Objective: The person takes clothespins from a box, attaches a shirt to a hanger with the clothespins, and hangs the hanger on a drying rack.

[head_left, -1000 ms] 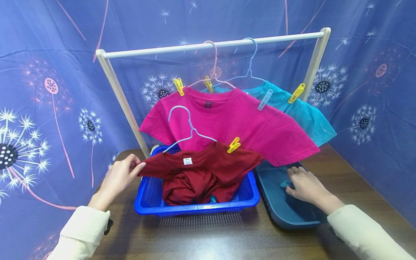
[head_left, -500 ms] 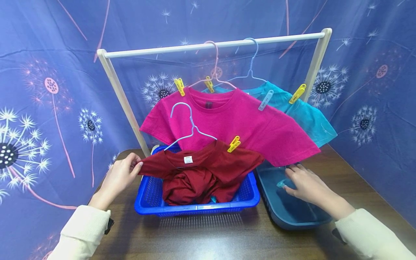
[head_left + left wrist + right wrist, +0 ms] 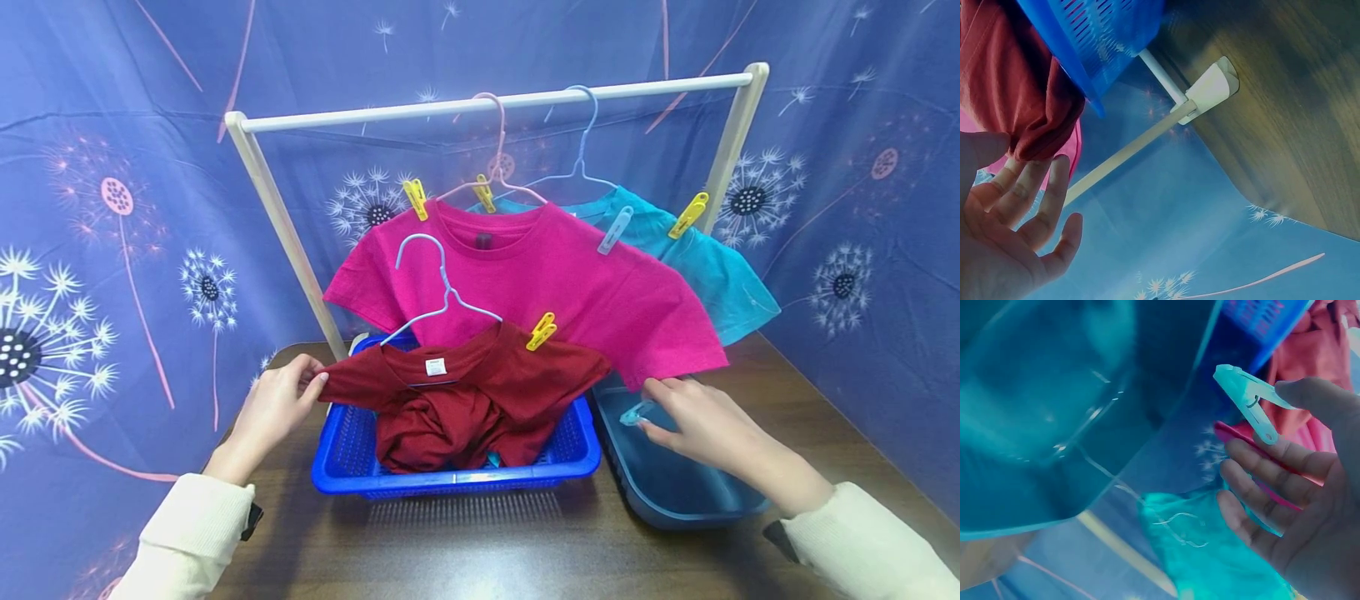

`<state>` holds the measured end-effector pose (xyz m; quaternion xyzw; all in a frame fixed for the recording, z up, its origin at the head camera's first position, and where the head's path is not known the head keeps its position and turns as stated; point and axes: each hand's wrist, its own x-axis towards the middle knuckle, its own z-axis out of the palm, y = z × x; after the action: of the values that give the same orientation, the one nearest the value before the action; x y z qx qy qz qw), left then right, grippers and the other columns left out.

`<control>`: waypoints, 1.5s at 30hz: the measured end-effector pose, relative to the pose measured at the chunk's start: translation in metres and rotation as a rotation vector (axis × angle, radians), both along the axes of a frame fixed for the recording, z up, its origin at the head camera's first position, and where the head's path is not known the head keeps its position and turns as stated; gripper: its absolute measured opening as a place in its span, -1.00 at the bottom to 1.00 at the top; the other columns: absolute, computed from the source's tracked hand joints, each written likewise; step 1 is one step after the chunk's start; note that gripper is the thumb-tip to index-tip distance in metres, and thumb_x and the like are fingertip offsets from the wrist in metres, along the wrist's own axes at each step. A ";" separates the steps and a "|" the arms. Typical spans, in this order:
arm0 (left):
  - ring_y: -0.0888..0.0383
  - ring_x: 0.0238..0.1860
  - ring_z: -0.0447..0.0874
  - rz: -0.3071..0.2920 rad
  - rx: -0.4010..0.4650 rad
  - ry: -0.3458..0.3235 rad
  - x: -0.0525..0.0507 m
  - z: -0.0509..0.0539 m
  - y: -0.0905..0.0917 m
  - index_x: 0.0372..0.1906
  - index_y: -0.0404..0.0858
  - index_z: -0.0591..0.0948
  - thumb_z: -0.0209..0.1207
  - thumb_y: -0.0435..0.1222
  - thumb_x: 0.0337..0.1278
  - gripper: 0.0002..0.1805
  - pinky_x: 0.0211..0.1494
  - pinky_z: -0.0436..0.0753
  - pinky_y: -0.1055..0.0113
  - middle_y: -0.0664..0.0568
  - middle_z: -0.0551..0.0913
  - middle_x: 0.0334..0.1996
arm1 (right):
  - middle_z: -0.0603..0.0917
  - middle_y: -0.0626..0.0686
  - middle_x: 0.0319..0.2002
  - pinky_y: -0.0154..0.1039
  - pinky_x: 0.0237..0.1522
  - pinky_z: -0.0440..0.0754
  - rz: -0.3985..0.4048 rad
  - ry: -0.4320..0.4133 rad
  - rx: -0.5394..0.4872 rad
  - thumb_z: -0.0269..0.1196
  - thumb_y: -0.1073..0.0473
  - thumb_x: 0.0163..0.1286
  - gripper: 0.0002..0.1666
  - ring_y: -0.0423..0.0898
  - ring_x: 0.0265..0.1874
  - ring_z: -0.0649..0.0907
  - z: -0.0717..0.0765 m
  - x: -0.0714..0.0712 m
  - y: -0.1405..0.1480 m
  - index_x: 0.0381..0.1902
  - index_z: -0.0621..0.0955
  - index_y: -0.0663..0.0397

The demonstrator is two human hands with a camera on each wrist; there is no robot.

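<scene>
My left hand (image 3: 272,417) pinches the left-side sleeve of a dark red T-shirt (image 3: 551,358). In the left wrist view its thumb and fingertips hold the red cloth (image 3: 1029,94). A light blue wire hanger (image 3: 444,293) sits in the shirt's neck, hook upward. One yellow clothespin (image 3: 542,333) is clipped on the right-side shoulder. My right hand (image 3: 705,429) pinches a light blue clothespin (image 3: 1247,400) between thumb and index finger, over the tray. The bottom of the shirt lies bunched in the blue basket (image 3: 442,483).
A dark teal tray (image 3: 675,487) stands right of the basket. Behind, a pink T-shirt (image 3: 570,283) and a turquoise T-shirt (image 3: 720,283) hang with clothespins from the rack's white rail (image 3: 337,118). The pink sleeve hangs close to my right hand. A patterned curtain (image 3: 112,292) surrounds the table.
My right hand has lifted out of the tray and moved left with the light blue clothespin, meeting the pink sleeve's edge. My left hand keeps its hold; the red shirt's hanger has risen slightly.
</scene>
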<state>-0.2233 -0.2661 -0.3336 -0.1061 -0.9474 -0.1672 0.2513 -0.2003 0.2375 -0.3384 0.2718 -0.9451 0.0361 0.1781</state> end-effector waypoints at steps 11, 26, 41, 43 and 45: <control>0.01 -0.40 0.67 0.004 -0.004 0.003 0.001 0.000 0.000 -0.32 -0.26 0.56 0.12 -0.30 0.13 -0.90 -0.29 0.49 0.03 -0.08 0.71 -0.40 | 0.56 -0.11 -0.49 -0.34 -0.56 0.48 0.076 0.156 0.010 0.40 -0.07 -0.08 -0.56 -0.24 -0.56 0.54 0.022 0.007 -0.022 -0.31 0.52 0.00; 0.03 -0.48 0.61 0.010 -0.023 0.024 0.000 0.001 0.001 -0.35 -0.24 0.56 0.12 -0.29 0.13 -0.91 -0.38 0.45 0.08 -0.04 0.69 -0.48 | 0.61 -0.02 -0.31 -0.18 -0.30 0.63 0.159 0.161 -0.043 0.48 -0.02 -0.16 -0.45 -0.13 -0.28 0.58 0.047 0.006 -0.056 -0.20 0.56 0.03; 0.01 -0.51 0.59 0.004 -0.026 0.056 0.000 0.001 0.001 -0.34 -0.25 0.56 0.15 -0.30 0.12 -0.92 -0.42 0.42 0.07 -0.05 0.68 -0.51 | 0.59 0.01 -0.27 -0.28 -0.30 0.60 0.261 0.185 0.012 0.42 0.04 -0.02 -0.53 -0.12 -0.27 0.54 0.066 -0.008 -0.109 -0.18 0.52 0.08; 0.02 -0.53 0.57 0.006 -0.029 0.058 0.000 0.001 0.001 -0.34 -0.25 0.56 0.16 -0.30 0.12 -0.92 -0.43 0.41 0.07 -0.05 0.67 -0.52 | 0.58 0.00 -0.29 -0.29 -0.30 0.58 0.271 0.194 0.023 0.40 0.05 0.02 -0.58 -0.12 -0.29 0.52 0.069 -0.010 -0.118 -0.20 0.53 0.08; 0.02 -0.55 0.56 0.007 -0.037 0.069 0.000 0.001 0.000 -0.35 -0.24 0.56 0.16 -0.30 0.11 -0.92 -0.45 0.40 0.07 -0.05 0.67 -0.54 | 0.58 -0.01 -0.30 -0.31 -0.30 0.57 0.278 0.199 0.035 0.38 0.06 0.04 -0.62 -0.13 -0.30 0.52 0.071 -0.012 -0.128 -0.21 0.53 0.07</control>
<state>-0.2235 -0.2658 -0.3326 -0.1129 -0.9416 -0.1448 0.2824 -0.2127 0.1095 -0.2673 0.4049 -0.8766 0.0170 0.2593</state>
